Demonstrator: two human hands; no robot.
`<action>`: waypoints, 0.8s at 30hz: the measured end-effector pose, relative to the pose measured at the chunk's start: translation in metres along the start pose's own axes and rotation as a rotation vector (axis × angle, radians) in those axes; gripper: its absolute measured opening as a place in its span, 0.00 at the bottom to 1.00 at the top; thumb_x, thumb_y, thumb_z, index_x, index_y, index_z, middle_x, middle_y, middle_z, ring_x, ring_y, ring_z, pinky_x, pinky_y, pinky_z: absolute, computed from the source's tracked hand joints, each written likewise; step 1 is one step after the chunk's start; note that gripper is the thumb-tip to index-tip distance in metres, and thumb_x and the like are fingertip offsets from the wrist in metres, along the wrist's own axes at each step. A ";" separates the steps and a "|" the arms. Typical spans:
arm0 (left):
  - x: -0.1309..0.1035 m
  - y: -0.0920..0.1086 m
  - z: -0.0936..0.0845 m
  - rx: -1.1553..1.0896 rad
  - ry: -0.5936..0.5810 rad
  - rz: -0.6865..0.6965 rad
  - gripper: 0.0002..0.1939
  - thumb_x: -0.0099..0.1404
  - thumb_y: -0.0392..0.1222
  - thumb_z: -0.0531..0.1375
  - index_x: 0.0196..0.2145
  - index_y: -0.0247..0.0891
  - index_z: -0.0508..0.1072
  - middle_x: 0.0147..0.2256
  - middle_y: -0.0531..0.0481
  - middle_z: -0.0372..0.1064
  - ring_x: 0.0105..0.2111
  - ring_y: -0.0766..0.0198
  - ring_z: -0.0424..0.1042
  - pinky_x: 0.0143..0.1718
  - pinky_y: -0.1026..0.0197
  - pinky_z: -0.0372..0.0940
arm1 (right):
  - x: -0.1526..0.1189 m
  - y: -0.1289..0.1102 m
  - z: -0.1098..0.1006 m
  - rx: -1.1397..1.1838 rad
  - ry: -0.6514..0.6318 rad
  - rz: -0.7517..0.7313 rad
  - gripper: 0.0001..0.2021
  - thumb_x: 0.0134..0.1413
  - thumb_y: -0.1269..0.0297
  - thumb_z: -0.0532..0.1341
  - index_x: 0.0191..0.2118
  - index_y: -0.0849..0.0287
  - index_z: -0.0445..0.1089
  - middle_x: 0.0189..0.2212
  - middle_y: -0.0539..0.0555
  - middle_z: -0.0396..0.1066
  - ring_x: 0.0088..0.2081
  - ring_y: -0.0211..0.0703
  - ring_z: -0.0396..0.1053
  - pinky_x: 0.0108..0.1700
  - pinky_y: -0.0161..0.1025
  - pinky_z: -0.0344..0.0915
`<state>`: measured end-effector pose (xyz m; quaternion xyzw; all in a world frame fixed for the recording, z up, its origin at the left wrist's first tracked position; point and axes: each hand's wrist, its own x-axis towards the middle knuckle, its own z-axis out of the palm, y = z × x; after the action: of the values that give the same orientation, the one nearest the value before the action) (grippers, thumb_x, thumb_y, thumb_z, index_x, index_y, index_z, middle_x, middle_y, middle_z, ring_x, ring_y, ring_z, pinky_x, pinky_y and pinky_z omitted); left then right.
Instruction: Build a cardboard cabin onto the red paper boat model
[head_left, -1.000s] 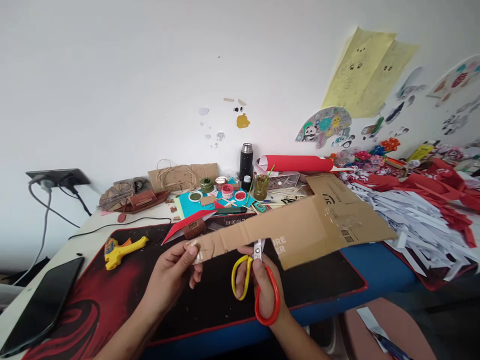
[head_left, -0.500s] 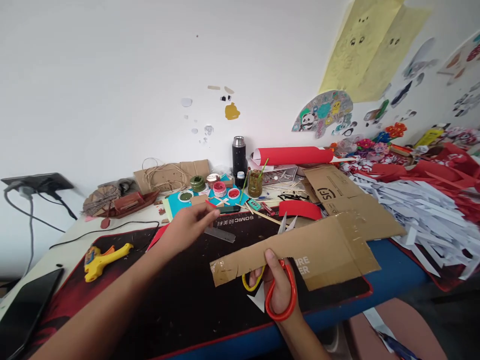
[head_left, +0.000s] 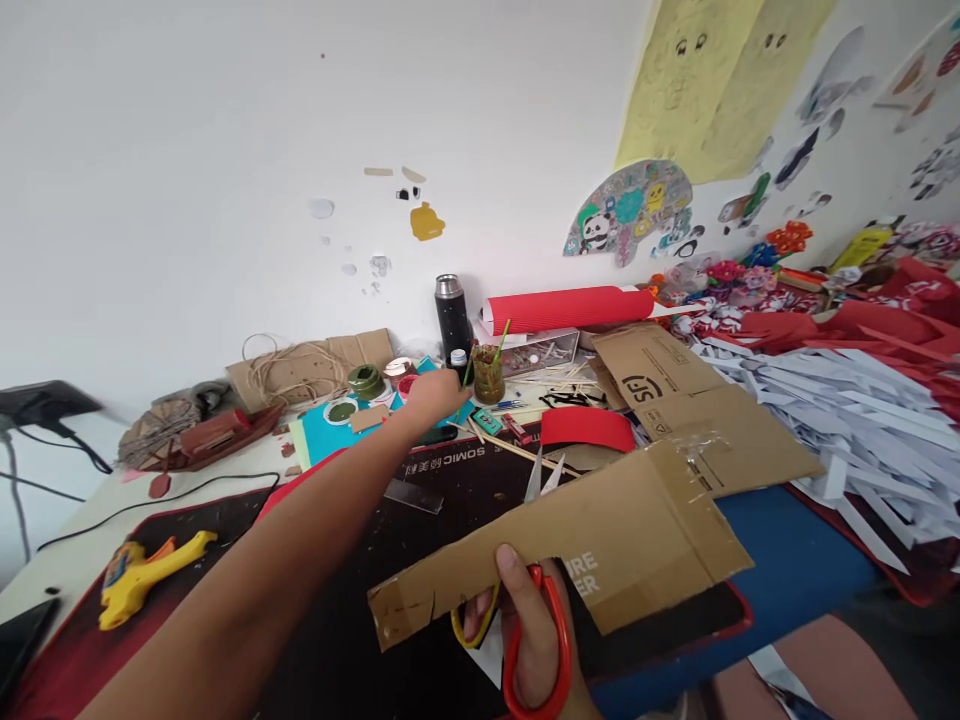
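My right hand (head_left: 529, 625) is closed on scissors (head_left: 551, 640) with red and yellow handles. Its thumb also presses a long cut piece of brown cardboard (head_left: 600, 520) against them, and the parted blade tips show above the cardboard's upper edge. My left hand (head_left: 435, 397) stretches over the paint jars at the back, its fingertips beside a thin green stick (head_left: 469, 368). Those fingers are mostly hidden, so whether they grip the stick is unclear. Near this hand are an open green paint jar (head_left: 365, 381) and a murky glass jar (head_left: 490, 376) with a brush in it.
A yellow glue gun (head_left: 146, 580) lies on the black mat (head_left: 330, 610) at left, a clear ruler (head_left: 414, 495) at its middle. Behind stand a black flask (head_left: 450, 315) and a red paper roll (head_left: 566, 308). Folded cardboard (head_left: 720, 425) and white paper strips (head_left: 832, 420) lie right.
My left hand has reached forward and right, from above the mat to the jars and green stick. My right hand still holds the scissors and cardboard. The view has shifted to the right.
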<state>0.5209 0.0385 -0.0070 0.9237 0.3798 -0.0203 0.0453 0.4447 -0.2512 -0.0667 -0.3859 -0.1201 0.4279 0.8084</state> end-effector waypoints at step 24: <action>-0.072 -0.053 -0.104 0.166 0.577 0.161 0.13 0.74 0.48 0.58 0.43 0.43 0.82 0.40 0.42 0.81 0.44 0.46 0.76 0.42 0.52 0.63 | 0.002 0.002 0.001 0.029 -0.029 0.016 0.22 0.65 0.45 0.67 0.30 0.57 0.67 0.19 0.50 0.70 0.19 0.42 0.71 0.25 0.39 0.66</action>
<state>0.4334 0.0359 0.0984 0.9190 0.2997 0.2154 -0.1385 0.4441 -0.2490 -0.0681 -0.3687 -0.1225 0.4414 0.8088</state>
